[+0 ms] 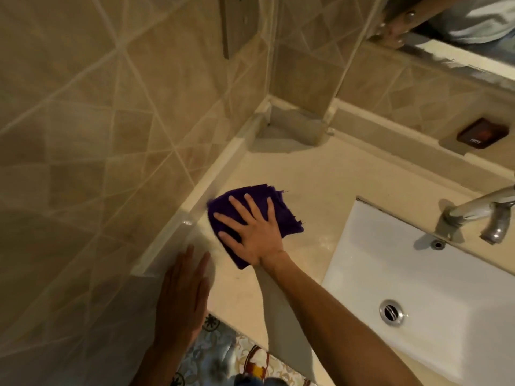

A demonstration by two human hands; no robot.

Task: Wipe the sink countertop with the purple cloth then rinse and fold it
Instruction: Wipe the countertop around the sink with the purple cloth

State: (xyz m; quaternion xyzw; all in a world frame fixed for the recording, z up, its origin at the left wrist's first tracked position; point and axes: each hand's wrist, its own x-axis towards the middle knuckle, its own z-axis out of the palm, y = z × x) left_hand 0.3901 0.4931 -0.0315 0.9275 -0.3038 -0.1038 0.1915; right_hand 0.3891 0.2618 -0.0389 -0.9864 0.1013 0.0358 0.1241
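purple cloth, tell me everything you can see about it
The purple cloth is a deep violet, fuzzy-looking rag, folded into a rough square with frayed threads at its far edge. It lies flat on the beige countertop, left of the white sink, close to the raised ledge along the tiled wall. The right hand presses on it with fingers spread.

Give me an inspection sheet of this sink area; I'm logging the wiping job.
Surface: cream countertop, bare around the cloth.
Job's things: purple cloth lies folded flat near the left wall; white sink with drain, tap not running.
Clutter: dark soap bar on the back ledge.
Grips: right hand presses flat on the cloth; left hand rests flat on the counter edge.
Cables: nothing seen.
Surroundings: beige tiled wall, mirror, patterned floor.
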